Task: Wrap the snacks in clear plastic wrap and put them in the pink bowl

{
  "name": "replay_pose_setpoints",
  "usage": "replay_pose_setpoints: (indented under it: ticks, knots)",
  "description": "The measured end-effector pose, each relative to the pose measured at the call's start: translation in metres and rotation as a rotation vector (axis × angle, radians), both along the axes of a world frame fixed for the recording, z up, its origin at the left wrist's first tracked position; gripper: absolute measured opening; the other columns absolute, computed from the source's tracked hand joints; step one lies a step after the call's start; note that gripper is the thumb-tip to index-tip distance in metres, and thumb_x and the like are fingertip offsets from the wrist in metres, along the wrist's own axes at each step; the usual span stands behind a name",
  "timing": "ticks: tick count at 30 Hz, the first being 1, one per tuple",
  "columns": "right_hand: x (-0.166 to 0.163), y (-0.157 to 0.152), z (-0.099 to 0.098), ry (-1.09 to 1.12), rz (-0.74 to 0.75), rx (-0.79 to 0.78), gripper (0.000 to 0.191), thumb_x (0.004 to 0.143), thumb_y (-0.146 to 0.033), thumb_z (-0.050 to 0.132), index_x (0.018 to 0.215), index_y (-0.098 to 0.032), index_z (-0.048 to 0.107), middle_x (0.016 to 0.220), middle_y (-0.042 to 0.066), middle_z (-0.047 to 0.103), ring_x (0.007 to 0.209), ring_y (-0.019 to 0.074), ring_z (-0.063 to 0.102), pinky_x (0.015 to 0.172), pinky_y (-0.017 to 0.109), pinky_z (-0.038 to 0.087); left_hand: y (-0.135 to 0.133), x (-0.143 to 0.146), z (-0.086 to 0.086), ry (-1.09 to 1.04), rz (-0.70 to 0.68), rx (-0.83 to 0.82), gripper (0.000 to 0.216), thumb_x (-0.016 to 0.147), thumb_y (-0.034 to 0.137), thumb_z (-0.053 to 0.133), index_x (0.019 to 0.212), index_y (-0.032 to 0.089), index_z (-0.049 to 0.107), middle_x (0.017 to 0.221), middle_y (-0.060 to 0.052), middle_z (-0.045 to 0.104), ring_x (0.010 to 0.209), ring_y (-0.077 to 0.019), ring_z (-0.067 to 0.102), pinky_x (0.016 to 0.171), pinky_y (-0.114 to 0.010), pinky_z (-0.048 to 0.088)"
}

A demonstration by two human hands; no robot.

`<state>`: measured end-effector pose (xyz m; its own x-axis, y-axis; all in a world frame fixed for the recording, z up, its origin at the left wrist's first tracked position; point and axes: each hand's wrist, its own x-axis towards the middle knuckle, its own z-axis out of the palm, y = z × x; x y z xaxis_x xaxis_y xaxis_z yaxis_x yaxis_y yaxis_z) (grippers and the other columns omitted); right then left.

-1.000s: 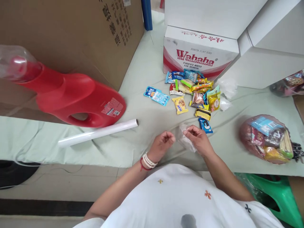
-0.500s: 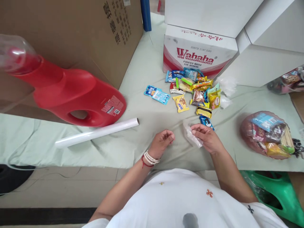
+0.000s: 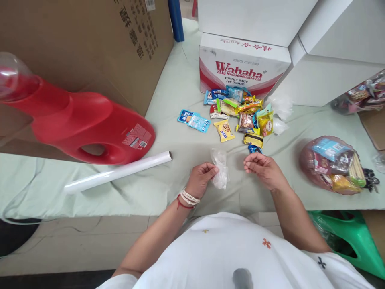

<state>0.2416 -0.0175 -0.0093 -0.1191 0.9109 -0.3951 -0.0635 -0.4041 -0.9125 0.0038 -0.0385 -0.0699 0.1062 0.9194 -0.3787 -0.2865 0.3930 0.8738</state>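
Note:
A small crumpled clear plastic bag [image 3: 220,170] hangs pinched between the thumb and fingers of my left hand [image 3: 201,178], just above the cloth. To its right, my right hand [image 3: 264,169] is closed in a pinch, apart from the bag, with nothing visible between the fingertips. Just beyond my right hand lies a small blue packet [image 3: 255,149], partly covered by the fingers. A pile of wrapped snacks [image 3: 246,120] spreads farther back, with a yellow cookie packet [image 3: 224,130] at its near edge and two joined blue packets [image 3: 194,121] to the left.
A red jug [image 3: 90,124] and a white roll [image 3: 120,171] lie at left by a brown carton [image 3: 75,48]. Behind the snacks stand a Wahaha box [image 3: 243,68] and more clear plastic bags [image 3: 279,106]. A filled snack bag [image 3: 306,160] sits at right, above a green stool [image 3: 361,241].
The clear plastic bag has passed from my right hand to my left hand. My right hand has let go of it and stays pinched. The view has shifted slightly.

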Motion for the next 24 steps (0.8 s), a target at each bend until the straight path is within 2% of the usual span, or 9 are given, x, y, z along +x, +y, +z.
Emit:
replay_pose_setpoints:
  ticks: [2, 4, 7, 11, 15, 18, 21, 22, 24]
  knots:
    - [0.0, -0.002, 0.003, -0.035, 0.014, 0.004, 0.039, 0.07, -0.049, 0.089, 0.09, -0.02, 0.071, 0.084, 0.002, 0.066, 0.073, 0.0135, 0.061, 0.063, 0.025, 0.054, -0.001, 0.0, -0.001, -0.008, 0.003, 0.0, 0.044, 0.065, 0.054, 0.087, 0.077, 0.015, 0.071, 0.063, 0.003, 0.06, 0.059, -0.0093, 0.048, 0.059, -0.023, 0.039]
    - [-0.01, -0.006, 0.004, -0.052, 0.118, 0.003, 0.042, 0.075, -0.054, 0.084, 0.096, -0.021, 0.072, 0.088, 0.003, 0.066, 0.077, 0.0148, 0.061, 0.063, 0.025, 0.054, -0.002, 0.005, 0.001, 0.01, -0.03, 0.023, 0.044, 0.069, 0.055, 0.084, 0.08, 0.014, 0.073, 0.063, 0.003, 0.06, 0.058, -0.0094, 0.047, 0.06, -0.024, 0.039]
    - [-0.031, -0.012, 0.0, -0.049, 0.271, 0.013, 0.041, 0.077, -0.056, 0.082, 0.09, -0.019, 0.071, 0.08, 0.001, 0.062, 0.071, 0.0124, 0.054, 0.06, 0.023, 0.049, -0.004, 0.01, 0.007, 0.073, -0.066, 0.074, 0.042, 0.075, 0.056, 0.079, 0.081, 0.014, 0.073, 0.062, 0.004, 0.057, 0.057, -0.0091, 0.043, 0.058, -0.024, 0.036]
    - [-0.027, -0.013, -0.004, -0.077, 0.157, 0.061, 0.042, 0.079, -0.059, 0.079, 0.081, -0.02, 0.066, 0.068, -0.002, 0.052, 0.061, 0.0107, 0.044, 0.054, 0.022, 0.041, -0.005, 0.006, 0.009, 0.164, -0.04, 0.076, 0.04, 0.078, 0.055, 0.076, 0.079, 0.015, 0.07, 0.061, 0.004, 0.054, 0.057, -0.0092, 0.04, 0.056, -0.023, 0.032]
    - [0.011, -0.012, 0.001, -0.159, 0.039, 0.124, 0.04, 0.081, -0.059, 0.076, 0.081, -0.02, 0.065, 0.077, 0.001, 0.059, 0.071, 0.0145, 0.052, 0.065, 0.026, 0.045, -0.005, -0.013, 0.009, 0.131, -0.036, 0.068, 0.042, 0.079, 0.057, 0.074, 0.077, 0.017, 0.064, 0.065, 0.004, 0.054, 0.061, -0.0104, 0.042, 0.059, -0.023, 0.034]
    - [0.04, -0.015, 0.009, -0.167, 0.019, 0.115, 0.039, 0.08, -0.058, 0.077, 0.082, -0.021, 0.067, 0.083, 0.003, 0.065, 0.077, 0.0169, 0.057, 0.069, 0.028, 0.046, -0.001, -0.036, 0.016, 0.127, -0.19, 0.107, 0.041, 0.084, 0.056, 0.07, 0.076, 0.018, 0.06, 0.067, 0.003, 0.054, 0.063, -0.0113, 0.044, 0.062, -0.023, 0.036]
    - [0.056, -0.02, 0.014, -0.162, 0.042, 0.031, 0.039, 0.075, -0.055, 0.082, 0.08, -0.02, 0.067, 0.072, 0.0, 0.062, 0.063, 0.0134, 0.051, 0.06, 0.026, 0.04, 0.007, -0.061, 0.03, 0.306, -0.425, 0.208, 0.033, 0.088, 0.049, 0.066, 0.077, 0.018, 0.064, 0.069, 0.001, 0.056, 0.064, -0.0132, 0.047, 0.061, -0.025, 0.037]
    - [0.057, -0.023, 0.013, -0.169, 0.051, 0.013, 0.039, 0.074, -0.055, 0.084, 0.079, -0.02, 0.067, 0.07, -0.001, 0.061, 0.06, 0.0123, 0.048, 0.058, 0.025, 0.038, 0.008, -0.067, 0.037, 0.433, -0.403, 0.276, 0.028, 0.088, 0.045, 0.065, 0.079, 0.018, 0.066, 0.071, 0.0, 0.059, 0.065, -0.0143, 0.049, 0.062, -0.026, 0.039]
    - [0.053, -0.028, 0.008, -0.182, 0.037, 0.009, 0.04, 0.073, -0.056, 0.084, 0.078, -0.019, 0.068, 0.068, -0.001, 0.059, 0.059, 0.0118, 0.046, 0.056, 0.025, 0.036, 0.008, -0.074, 0.051, 0.736, -0.162, 0.428, 0.019, 0.089, 0.036, 0.063, 0.085, 0.019, 0.07, 0.079, -0.003, 0.064, 0.07, -0.0163, 0.053, 0.069, -0.029, 0.043]
